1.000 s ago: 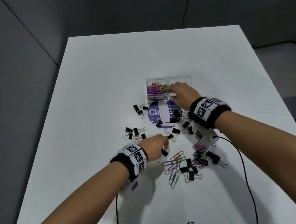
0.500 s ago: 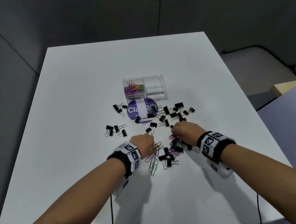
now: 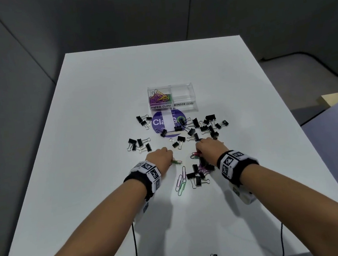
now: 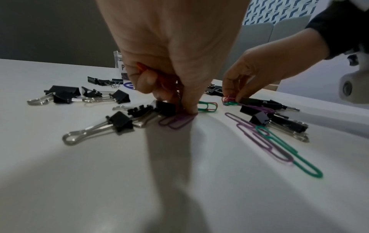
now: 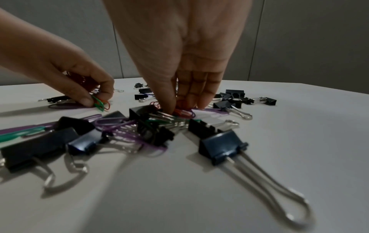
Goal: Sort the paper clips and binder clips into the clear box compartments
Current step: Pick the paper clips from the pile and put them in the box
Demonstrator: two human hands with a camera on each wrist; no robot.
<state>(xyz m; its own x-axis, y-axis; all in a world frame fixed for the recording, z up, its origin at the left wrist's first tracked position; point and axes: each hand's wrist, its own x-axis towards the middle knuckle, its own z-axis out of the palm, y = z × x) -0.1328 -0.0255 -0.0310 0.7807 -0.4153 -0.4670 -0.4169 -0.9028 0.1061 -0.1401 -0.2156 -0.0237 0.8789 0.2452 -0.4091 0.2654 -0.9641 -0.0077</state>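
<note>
**Coloured clips pinched on the white table**

Head view: both hands are lowered at frame centre, below the clear box (image 3: 171, 98).

Left wrist view: red paper clips (image 4: 167, 82) are bunched in the curled left hand (image 4: 171, 52), one fingertip pressed on a purple clip (image 4: 176, 121).

Right wrist view: a red clip (image 5: 179, 112) is pinched by the right hand (image 5: 179, 55), fingers nearly straight, among binder clips (image 5: 221, 145).

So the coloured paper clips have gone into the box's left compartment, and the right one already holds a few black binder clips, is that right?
Not quite. The paper clips do sit in the left compartment of the box, but the right compartment, labelled BINDER CLIPS, holds nothing yet. The binder clips all lie loose on the table. The head view shows this.
</note>
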